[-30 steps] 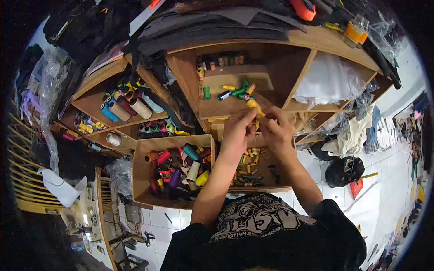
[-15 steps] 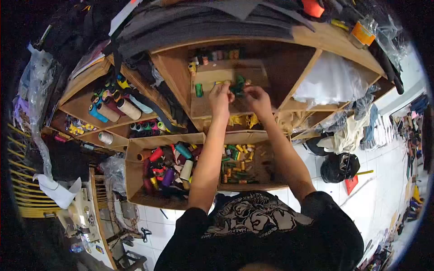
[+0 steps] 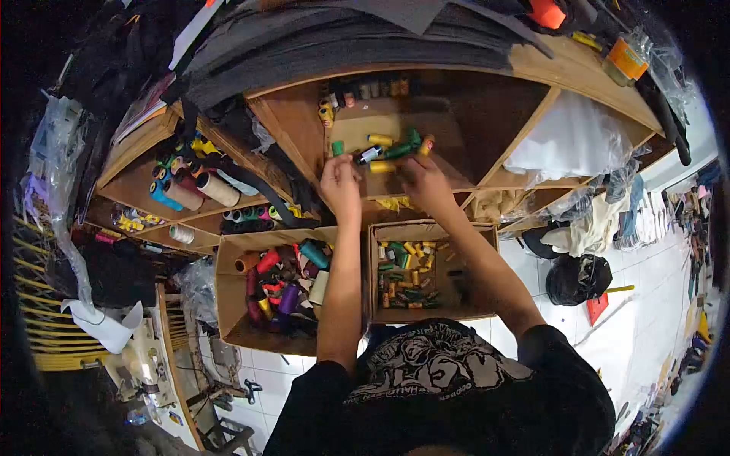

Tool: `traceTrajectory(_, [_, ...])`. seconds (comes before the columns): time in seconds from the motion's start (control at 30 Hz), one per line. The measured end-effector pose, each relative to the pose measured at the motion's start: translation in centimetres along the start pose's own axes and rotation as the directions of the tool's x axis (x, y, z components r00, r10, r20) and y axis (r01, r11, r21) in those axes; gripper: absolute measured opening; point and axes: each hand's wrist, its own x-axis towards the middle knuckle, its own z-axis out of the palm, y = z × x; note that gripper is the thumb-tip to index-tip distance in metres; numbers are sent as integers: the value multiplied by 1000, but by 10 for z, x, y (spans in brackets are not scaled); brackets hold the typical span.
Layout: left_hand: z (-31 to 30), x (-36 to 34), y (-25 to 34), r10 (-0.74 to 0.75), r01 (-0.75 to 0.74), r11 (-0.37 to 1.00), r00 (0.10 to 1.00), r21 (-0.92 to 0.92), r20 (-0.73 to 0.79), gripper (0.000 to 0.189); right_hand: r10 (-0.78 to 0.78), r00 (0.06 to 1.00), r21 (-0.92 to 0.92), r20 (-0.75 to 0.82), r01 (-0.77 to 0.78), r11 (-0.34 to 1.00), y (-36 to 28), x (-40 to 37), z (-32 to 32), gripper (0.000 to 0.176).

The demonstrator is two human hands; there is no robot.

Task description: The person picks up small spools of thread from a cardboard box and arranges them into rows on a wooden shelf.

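Note:
My left hand (image 3: 340, 178) is in the middle shelf compartment, its fingers curled at the lower end of a green thread spool (image 3: 338, 147). To the right lies a loose group: a yellow thread spool (image 3: 379, 140), a second yellow spool (image 3: 382, 166), a spool with a white label (image 3: 370, 155) and a dark green bundle of thread (image 3: 407, 144). My right hand (image 3: 426, 181) is just below this group, close to a yellow-orange spool (image 3: 427, 144). Motion blur hides whether its fingers hold anything.
Below the shelf, a cardboard box (image 3: 228, 304) of large thread cones stands beside another box (image 3: 487, 300) of small spools. More cones (image 3: 218, 190) lie in the left compartment. White plastic-wrapped material (image 3: 566, 137) fills the right one. A black bag (image 3: 574, 281) is on the floor.
Both hands have come apart and down from the green thread. My left hand has moved left to the green spool. Several yellow spools and the green bundle now lie visible on the shelf.

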Motion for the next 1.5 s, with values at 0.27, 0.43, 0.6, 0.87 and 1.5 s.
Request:
traceTrajectory(0.27, [-3, 18, -1, 422, -478, 159, 824, 864, 378, 37, -143, 962, -364, 232, 222, 905, 2, 29, 29, 47])
traceTrajectory(0.43, [3, 18, 0, 287, -341, 309, 923, 888, 255, 35, -75, 969, -258, 237, 137, 956, -8, 32, 13, 42])
traceTrajectory(0.6, [6, 16, 0, 279, -321, 313, 931, 894, 237, 37, 184, 974, 334, -136, -130, 934, 21, 27, 19, 41])
traceTrajectory(0.87, [1, 22, -4, 326, -383, 244, 898, 891, 296, 31, 505, 847, 715, -167, -249, 653, 36, 15, 26, 36])
traceTrajectory(1.5, [-1, 23, -10, 328, -336, 281, 914, 899, 239, 27, 442, 893, 575, -87, -318, 754, 40, 113, 10, 35])
